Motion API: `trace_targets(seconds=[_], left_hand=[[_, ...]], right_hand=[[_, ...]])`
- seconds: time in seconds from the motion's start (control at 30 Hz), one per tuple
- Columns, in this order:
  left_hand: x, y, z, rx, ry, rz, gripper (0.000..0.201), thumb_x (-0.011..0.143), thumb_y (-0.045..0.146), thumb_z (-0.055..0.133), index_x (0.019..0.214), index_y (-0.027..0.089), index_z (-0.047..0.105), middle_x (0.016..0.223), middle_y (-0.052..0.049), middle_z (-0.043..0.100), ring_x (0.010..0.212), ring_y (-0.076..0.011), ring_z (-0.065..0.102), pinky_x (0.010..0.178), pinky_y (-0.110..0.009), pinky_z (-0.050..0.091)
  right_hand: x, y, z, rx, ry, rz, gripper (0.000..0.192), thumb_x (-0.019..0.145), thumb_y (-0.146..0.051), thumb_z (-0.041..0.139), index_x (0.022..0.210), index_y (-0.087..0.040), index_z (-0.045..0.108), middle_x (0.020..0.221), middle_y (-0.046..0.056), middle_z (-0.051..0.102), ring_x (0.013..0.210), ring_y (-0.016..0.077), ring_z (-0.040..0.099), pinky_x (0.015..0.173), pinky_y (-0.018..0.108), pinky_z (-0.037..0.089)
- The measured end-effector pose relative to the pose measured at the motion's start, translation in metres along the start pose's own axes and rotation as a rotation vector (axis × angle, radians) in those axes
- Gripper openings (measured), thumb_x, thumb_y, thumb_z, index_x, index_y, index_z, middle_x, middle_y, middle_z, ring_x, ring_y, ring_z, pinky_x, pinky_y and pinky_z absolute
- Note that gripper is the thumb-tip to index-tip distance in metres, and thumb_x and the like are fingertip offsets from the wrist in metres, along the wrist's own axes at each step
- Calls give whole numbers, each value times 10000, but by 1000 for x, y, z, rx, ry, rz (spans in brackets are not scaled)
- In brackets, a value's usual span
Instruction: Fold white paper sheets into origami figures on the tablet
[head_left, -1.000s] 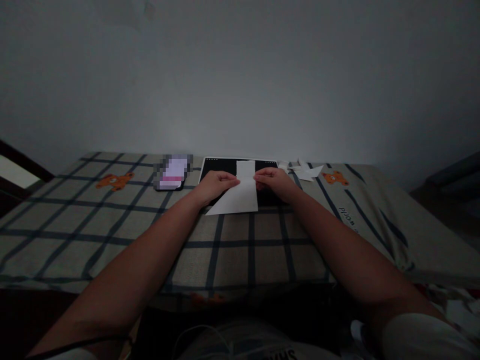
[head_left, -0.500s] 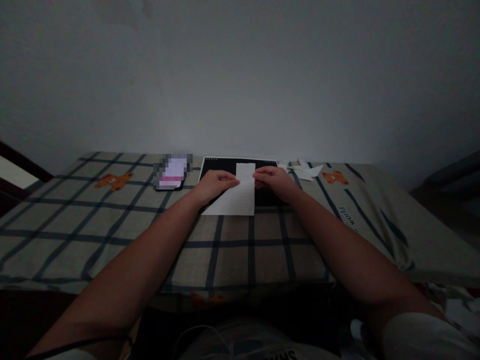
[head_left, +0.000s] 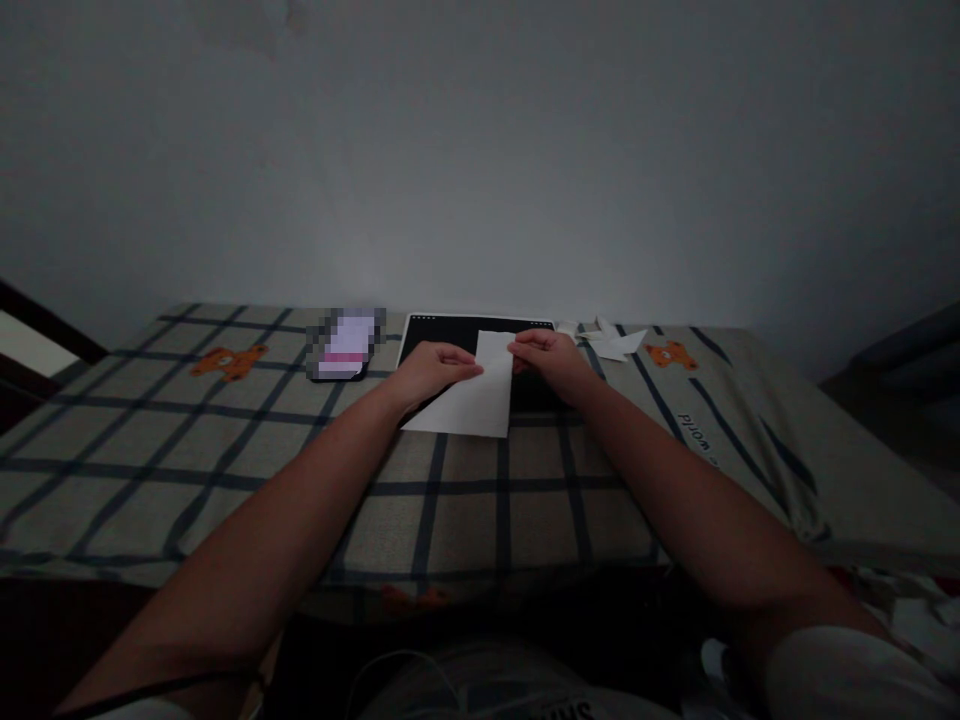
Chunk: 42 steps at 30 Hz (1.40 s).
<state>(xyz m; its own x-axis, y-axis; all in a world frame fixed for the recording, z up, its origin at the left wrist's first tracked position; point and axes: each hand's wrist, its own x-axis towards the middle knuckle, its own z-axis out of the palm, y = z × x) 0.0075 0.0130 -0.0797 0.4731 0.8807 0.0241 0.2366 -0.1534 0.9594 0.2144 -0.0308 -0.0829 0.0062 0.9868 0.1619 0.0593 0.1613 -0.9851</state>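
A folded sheet of white paper (head_left: 476, 405) is held between both hands, with a slanted left edge and a narrower strip standing at its top. My left hand (head_left: 433, 375) pinches it from the left, thumb and fingers closed near the base of the strip. On the right edge, close to the top, my right hand (head_left: 547, 357) grips the paper between thumb and fingertips. Under the paper and hands lies a black board with a white border (head_left: 450, 330); its middle is hidden.
To the left lies a phone (head_left: 345, 345) with a lit, partly pixelated screen. Folded white paper pieces (head_left: 615, 342) rest right of the board. A checked tablecloth (head_left: 247, 500) covers the table, which meets a grey wall (head_left: 480, 160) at the back.
The paper has tilted slightly: its top strip has shifted a little right and down, and its lower right corner sits slightly lower. Both hands keep their hold nearly in place.
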Motion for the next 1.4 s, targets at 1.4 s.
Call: trace_targets(seconds=[1.4], left_hand=[[6,-4,-6,5,63,84,296,671,385,708,852,152,695,786,-55,691,648,-131,579,605,-257,446]], right_hand=[[3,11,-3,-139,-137,79,207,710,-346,690,750,-145,663,671,28,655,573,105,590,588,257,514]])
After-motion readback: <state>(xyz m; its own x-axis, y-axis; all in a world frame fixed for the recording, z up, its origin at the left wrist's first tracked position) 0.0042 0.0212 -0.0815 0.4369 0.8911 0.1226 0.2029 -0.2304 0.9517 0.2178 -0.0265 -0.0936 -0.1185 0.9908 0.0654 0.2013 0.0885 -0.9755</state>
